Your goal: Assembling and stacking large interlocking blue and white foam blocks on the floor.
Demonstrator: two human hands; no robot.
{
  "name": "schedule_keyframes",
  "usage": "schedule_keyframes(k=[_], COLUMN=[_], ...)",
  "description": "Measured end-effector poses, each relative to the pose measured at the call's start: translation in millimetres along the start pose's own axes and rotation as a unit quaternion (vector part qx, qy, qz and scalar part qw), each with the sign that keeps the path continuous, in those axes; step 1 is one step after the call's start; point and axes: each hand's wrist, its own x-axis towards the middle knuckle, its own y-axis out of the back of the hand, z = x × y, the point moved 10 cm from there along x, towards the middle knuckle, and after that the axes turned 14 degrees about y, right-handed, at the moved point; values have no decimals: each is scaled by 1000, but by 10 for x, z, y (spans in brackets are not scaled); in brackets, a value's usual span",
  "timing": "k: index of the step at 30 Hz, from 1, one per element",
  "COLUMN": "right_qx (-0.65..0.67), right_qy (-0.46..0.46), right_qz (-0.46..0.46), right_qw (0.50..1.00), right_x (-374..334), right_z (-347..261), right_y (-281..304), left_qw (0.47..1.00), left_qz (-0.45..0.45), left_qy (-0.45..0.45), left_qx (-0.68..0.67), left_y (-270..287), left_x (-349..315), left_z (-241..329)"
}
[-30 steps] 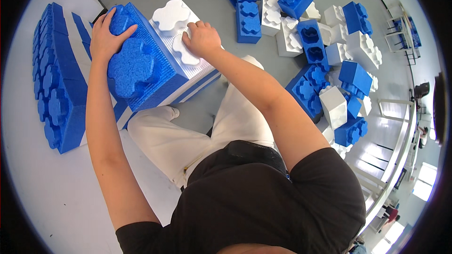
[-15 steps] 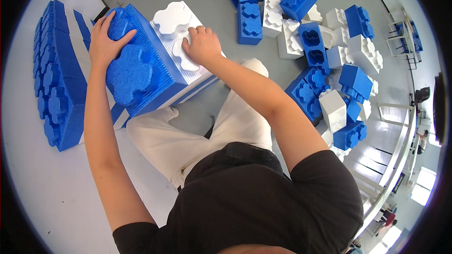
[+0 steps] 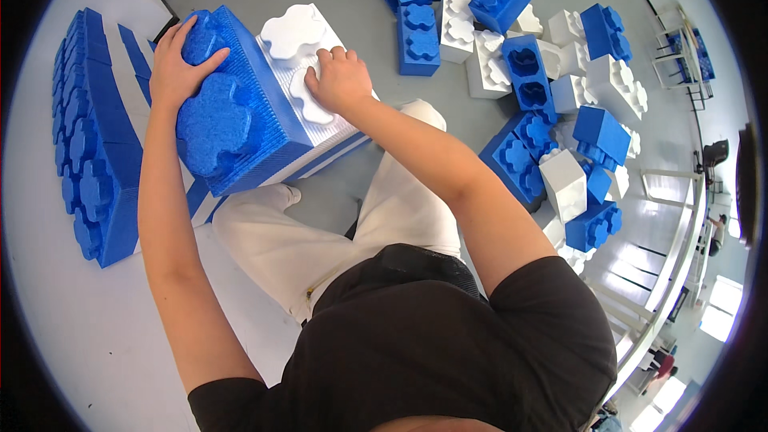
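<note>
A large blue building block with rounded, lobed studs sits in front of me on the left, atop blue and white layers. My left hand lies over its far stud, thumb and fingers spread wide. Right beside it is a white building block with the same studs and a ribbed top. The curled fingers of my right hand press on the edge of its nearer stud. The blocks' undersides are hidden.
A stacked blue and white block wall runs along the left. Many loose blue and white blocks lie heaped on the grey floor to the right. A white railing stands at far right, with people beyond it.
The view has shifted slightly, so the loose blocks appear a little farther left. Both hands keep their places on the blue and white blocks.
</note>
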Motion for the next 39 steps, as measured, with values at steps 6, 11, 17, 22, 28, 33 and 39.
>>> schedule_keyframes(k=[6,11,17,22,28,33,39], right_qx=[-8,0,14,21,18,10,16], right_qy=[3,5,6,22,36,34,39], right_qz=[2,0,2,1,4,16,13], right_qw=[1000,1000,1000,1000,999,999,999], right_x=[6,27,30,47,22,45,76], right_z=[24,17,31,17,-30,-3,-22], right_y=[-2,39,49,34,34,12,12], left_qw=[1000,1000,999,985,990,991,994], left_qz=[-6,-6,-32,-65,-33,-21,1], left_qy=[9,12,27,126,117,114,105], left_qx=[2,7,27,95,71,60,41], left_y=[-20,-16,-55,-60,12,11,35], left_x=[13,35,13,-130,-221,-203,-169], left_z=[-4,-18,2,-17,-25,-2,-36])
